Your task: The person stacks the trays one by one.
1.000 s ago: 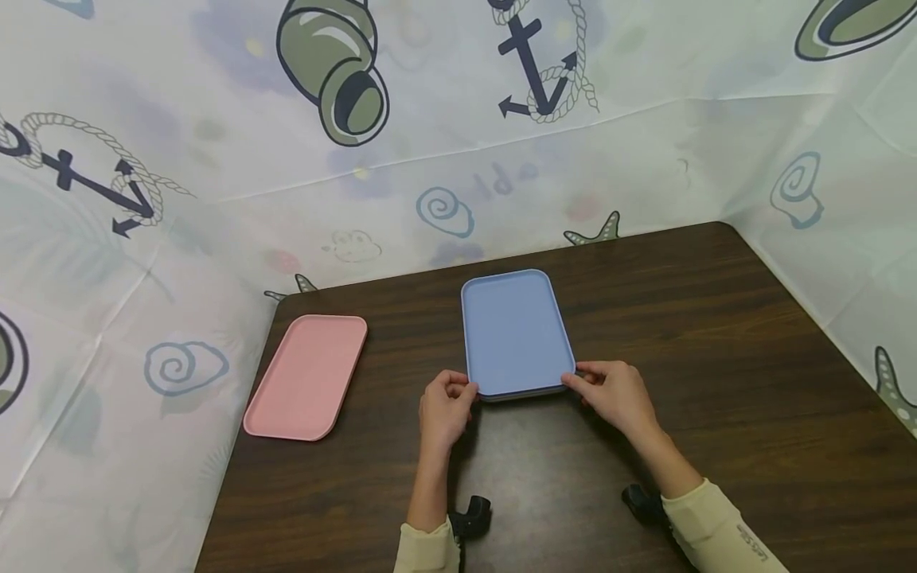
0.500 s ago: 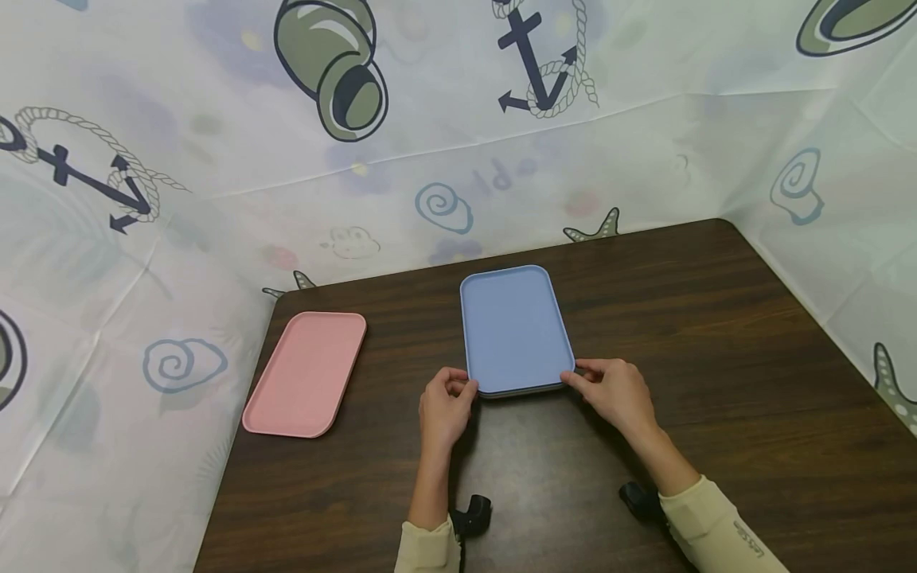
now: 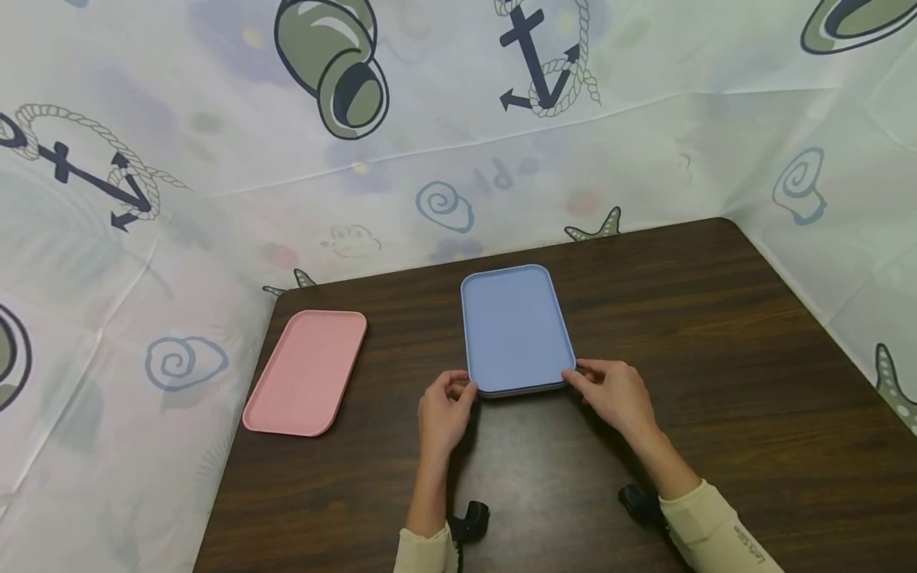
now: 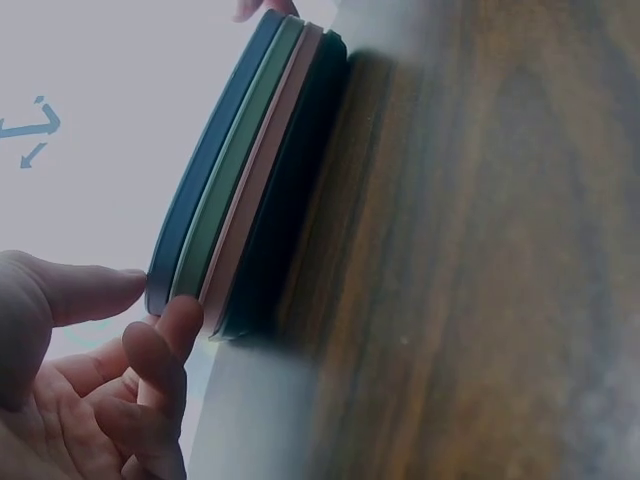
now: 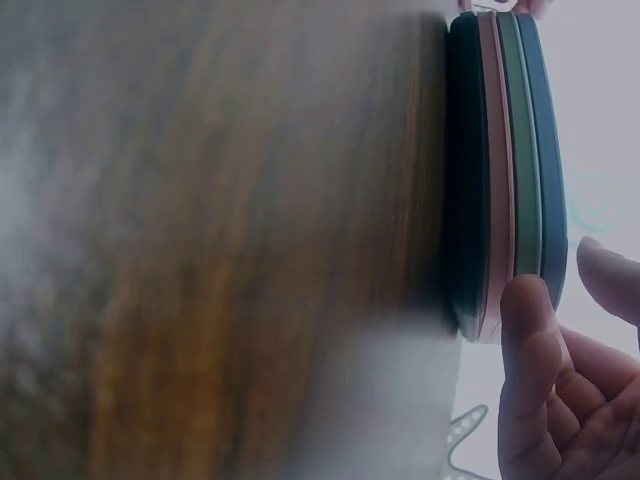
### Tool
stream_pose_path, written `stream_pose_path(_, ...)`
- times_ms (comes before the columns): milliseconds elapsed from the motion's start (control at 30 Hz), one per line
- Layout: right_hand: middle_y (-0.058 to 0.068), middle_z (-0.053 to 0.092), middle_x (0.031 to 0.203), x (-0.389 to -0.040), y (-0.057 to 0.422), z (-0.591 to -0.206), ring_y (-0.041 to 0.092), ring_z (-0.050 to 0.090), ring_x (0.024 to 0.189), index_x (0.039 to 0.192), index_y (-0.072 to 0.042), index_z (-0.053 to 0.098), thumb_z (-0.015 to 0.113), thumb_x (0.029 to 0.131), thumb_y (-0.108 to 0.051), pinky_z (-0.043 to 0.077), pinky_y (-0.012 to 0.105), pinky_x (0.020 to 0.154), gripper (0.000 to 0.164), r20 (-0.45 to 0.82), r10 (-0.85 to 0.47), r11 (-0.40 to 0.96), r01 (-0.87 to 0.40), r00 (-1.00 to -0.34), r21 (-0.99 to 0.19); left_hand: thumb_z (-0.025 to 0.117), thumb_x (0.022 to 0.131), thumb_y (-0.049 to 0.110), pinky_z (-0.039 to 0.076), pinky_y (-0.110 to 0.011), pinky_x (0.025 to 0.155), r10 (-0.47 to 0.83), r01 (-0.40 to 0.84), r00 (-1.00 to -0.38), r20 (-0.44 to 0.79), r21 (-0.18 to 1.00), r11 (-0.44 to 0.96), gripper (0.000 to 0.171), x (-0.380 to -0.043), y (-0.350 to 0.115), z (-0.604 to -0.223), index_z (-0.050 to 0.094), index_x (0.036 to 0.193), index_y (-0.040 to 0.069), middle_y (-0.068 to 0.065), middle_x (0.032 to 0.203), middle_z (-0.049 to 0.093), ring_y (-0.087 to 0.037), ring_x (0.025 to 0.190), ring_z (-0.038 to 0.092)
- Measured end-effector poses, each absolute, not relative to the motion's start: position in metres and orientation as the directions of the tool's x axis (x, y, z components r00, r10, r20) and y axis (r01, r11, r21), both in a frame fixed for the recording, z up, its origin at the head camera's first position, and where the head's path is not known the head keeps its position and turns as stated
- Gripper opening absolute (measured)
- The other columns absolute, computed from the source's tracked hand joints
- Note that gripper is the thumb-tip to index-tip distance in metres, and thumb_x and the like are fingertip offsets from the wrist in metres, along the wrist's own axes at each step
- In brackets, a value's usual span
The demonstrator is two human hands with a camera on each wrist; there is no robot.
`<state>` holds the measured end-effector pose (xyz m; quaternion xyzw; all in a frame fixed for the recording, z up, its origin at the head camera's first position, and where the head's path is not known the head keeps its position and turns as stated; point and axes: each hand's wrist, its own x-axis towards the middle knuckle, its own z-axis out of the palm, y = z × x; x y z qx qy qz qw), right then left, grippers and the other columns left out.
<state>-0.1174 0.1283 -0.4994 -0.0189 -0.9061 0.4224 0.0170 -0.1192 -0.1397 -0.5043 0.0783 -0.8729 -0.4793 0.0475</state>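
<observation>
A blue tray (image 3: 517, 330) tops a stack in the middle of the table. Below it, the left wrist view shows the edges of a green tray (image 4: 230, 165) and a pink tray (image 4: 262, 185), with a dark layer at the bottom. My left hand (image 3: 444, 410) holds the blue tray's near left corner, thumb at its rim and a fingertip against the green edge. At the near right corner, my right hand (image 3: 618, 395) has its thumb at the blue rim, and its index fingertip meets the green edge from the side. The blue tray sits level on the others.
A separate pink tray (image 3: 306, 372) lies on the left of the dark wood table (image 3: 716, 382). Patterned white cloth (image 3: 401, 183) hangs behind and along the sides of the table. Black wrist cameras show under both sleeves.
</observation>
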Motion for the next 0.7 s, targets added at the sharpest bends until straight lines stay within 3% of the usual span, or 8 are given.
stream_pose_path(433,0.004,0.067,0.072,-0.110,0.120,-0.494,0.018,0.064,0.056,0.133,-0.001,0.059,0.065,0.092,-0.047,0.035,0.028,0.044,0.062,-0.025,0.082,0.545,0.065,-0.996,-0.836,0.071,0.090,0.018,0.043,-0.027,0.046,-0.142,-0.049,-0.990,0.026,0.863,0.503,0.025,-0.100,-0.161,-0.500,0.070,0.114,0.011,0.002,0.080,0.069,-0.011,0.047,0.054)
stream_pose_path(567,0.008,0.069,0.077,-0.108,0.110,-0.490,0.021,0.065,0.057,0.133,-0.003,0.060,0.069,0.092,-0.040,0.042,0.028,0.050,0.056,-0.004,0.056,0.477,0.030,-0.998,-0.878,0.070,0.091,0.020,0.043,-0.027,0.048,-0.177,-0.081,-0.984,0.018,0.842,0.534,0.026,-0.091,-0.180,-0.498,0.069,0.116,0.013,0.003,0.083,0.069,-0.011,0.050,0.055)
stream_pose_path(700,0.011,0.068,0.079,-0.105,0.094,-0.484,0.024,0.064,0.056,0.131,-0.004,0.062,0.071,0.091,-0.034,0.044,0.027,0.046,0.050,0.002,-0.029,0.396,-0.014,-1.000,-0.918,0.069,0.092,0.020,0.041,-0.027,0.046,-0.213,-0.122,-0.977,-0.002,0.826,0.550,0.027,-0.077,-0.200,-0.497,0.069,0.118,0.014,0.003,0.085,0.070,-0.011,0.050,0.054)
